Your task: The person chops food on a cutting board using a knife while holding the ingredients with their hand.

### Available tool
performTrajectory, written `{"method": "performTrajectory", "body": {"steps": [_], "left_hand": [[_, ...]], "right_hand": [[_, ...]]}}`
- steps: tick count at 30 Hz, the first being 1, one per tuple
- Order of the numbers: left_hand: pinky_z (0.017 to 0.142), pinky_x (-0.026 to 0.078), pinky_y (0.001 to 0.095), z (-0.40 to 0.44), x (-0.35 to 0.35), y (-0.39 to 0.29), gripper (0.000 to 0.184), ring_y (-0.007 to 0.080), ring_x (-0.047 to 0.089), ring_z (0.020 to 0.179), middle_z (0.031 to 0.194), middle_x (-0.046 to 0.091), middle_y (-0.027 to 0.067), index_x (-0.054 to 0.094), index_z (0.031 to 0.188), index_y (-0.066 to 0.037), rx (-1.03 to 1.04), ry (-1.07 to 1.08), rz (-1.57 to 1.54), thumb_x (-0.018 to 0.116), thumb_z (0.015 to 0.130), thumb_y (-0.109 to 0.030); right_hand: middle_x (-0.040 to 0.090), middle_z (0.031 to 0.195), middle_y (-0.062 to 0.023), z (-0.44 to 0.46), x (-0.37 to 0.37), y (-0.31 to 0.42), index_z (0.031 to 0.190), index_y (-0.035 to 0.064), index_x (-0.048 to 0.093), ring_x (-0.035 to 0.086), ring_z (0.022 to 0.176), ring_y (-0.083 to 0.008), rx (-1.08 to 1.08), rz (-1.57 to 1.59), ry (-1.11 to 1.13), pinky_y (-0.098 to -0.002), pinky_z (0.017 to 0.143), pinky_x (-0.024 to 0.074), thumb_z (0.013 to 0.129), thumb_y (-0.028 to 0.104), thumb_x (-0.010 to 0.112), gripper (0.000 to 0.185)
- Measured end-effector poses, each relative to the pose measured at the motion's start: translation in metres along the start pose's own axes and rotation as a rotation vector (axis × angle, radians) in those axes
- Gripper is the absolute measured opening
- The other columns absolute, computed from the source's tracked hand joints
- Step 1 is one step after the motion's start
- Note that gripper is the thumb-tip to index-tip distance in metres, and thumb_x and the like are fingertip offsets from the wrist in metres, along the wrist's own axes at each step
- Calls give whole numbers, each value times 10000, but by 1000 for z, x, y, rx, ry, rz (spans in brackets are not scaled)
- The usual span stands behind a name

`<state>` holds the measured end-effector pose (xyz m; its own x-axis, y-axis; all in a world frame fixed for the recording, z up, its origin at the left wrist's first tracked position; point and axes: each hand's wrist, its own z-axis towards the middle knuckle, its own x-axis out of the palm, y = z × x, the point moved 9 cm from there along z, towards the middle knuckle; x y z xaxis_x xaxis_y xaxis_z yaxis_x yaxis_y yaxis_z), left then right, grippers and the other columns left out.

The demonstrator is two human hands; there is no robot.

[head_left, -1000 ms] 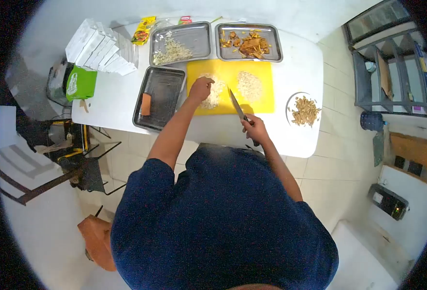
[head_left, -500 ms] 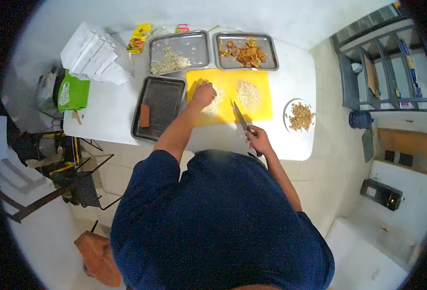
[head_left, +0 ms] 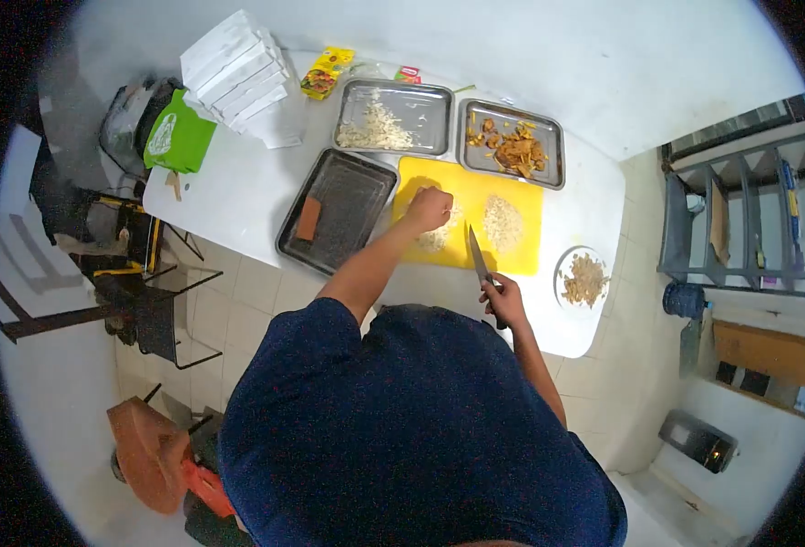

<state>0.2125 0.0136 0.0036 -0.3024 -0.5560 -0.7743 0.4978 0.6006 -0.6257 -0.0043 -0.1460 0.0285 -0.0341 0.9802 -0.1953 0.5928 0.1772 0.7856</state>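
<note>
Dark navy top (head_left: 420, 428) | sleeves (head_left: 316, 337) short, plain | forearms bare | no gloves

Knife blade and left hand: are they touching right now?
Apart: the head view shows a strip of yellow cutting board between the left hand and the knife blade.

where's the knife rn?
Head view: in the right hand, the knife points away from the body, its tip over the yellow board, between the two pale chopped piles.

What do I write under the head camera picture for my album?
Right hand with a dark-handled metal knife, left hand at a pale chopped pile on a flat yellow board.
</note>
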Motion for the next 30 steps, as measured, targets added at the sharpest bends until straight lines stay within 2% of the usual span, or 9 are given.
{"method": "performTrajectory", "body": {"steps": [5, 12, 16, 17, 20, 21, 24, 27, 30], "left_hand": [[682, 455, 482, -5, 2, -7, 65, 338, 624, 747, 721, 654, 104, 627, 747, -96, -5, -83, -119, 632, 686, -76], [703, 512, 427, -9, 13, -33, 123, 327, 646, 787, 812, 662, 142, 644, 858, -46, 52, -118, -242, 632, 738, -72], [707, 522, 408, -13, 36, -37, 107, 317, 657, 785, 820, 662, 160, 680, 859, -42, -73, -92, -405, 619, 781, -84], [678, 521, 372, -13, 40, -40, 103, 265, 665, 765, 818, 673, 146, 688, 867, -32, -44, -103, -487, 622, 808, -84], [646, 513, 342, -20, 54, -39, 105, 219, 662, 741, 821, 689, 129, 692, 878, -14, -116, -208, -673, 637, 815, -80], [586, 507, 314, -23, 52, -43, 97, 179, 653, 687, 789, 690, 117, 689, 864, 8, -128, -242, -609, 649, 820, -68], [539, 501, 298, -40, 97, -34, 95, 163, 632, 630, 745, 667, 97, 684, 867, 10, -606, -13, -1006, 666, 821, -72], [493, 480, 277, -52, 106, -45, 105, 129, 597, 577, 732, 646, 83, 674, 866, 0, -699, -61, -1219, 668, 845, -104], [494, 477, 271, -65, 105, -52, 129, 111, 577, 566, 733, 645, 66, 665, 863, -20, -741, -131, -1253, 676, 857, -149]], "right_hand": [[628, 685, -99, 9, -6, 2, 1076, -20, 596, 547, 437, -130, -28, 9, -19, -259, 394, 438, 934, 202, 618, 265], [609, 749, -87, 20, -9, -19, 1073, -17, 597, 560, 485, -129, -42, 102, -12, -261, 404, 458, 939, 185, 602, 243], [614, 750, -92, 20, -11, -24, 1078, -13, 593, 563, 490, -129, -7, 72, 17, -255, 406, 459, 945, 166, 589, 223], [616, 746, -93, 19, -13, -23, 1078, -14, 592, 563, 489, -129, -12, 73, 13, -254, 407, 460, 947, 162, 585, 220], [620, 729, -94, 23, -20, -30, 1075, -13, 594, 561, 481, -135, -60, 75, 7, -254, 410, 462, 951, 157, 576, 211], [621, 723, -95, 24, -23, -31, 1073, -12, 595, 561, 478, -137, -82, 75, 6, -254, 411, 464, 953, 156, 574, 208], [617, 719, -108, 27, -28, -35, 1095, -2, 571, 554, 462, -149, -67, 81, 1, -266, 414, 466, 948, 144, 568, 207], [615, 750, -124, 27, -32, -32, 1075, 6, 535, 555, 465, -157, -89, 47, 21, -277, 410, 455, 944, 147, 556, 193], [602, 738, -122, 32, -35, -36, 1026, 21, 505, 534, 446, -153, -38, 87, 27, -281, 398, 434, 943, 160, 542, 167]]}}
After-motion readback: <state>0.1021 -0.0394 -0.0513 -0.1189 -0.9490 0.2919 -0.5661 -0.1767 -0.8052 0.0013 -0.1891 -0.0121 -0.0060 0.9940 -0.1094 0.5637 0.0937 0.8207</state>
